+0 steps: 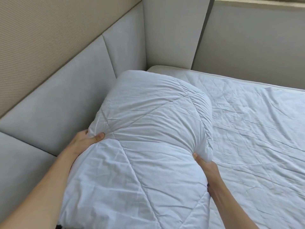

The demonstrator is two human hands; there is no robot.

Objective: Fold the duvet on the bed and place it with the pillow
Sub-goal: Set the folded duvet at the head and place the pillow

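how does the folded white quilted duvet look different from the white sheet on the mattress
The folded white quilted duvet is a thick, puffy bundle; the white sheet on the mattress lies flat and thin. The duvet shows stitched quilting lines, the sheet only loose wrinkles. The left hand and right hand grip the duvet's sides; neither grips the sheet. Both are white fabric.

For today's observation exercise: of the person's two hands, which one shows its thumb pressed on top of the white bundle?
The left hand, beside the padded headboard: its thumb lies on the folded duvet. The right hand grips from the side.
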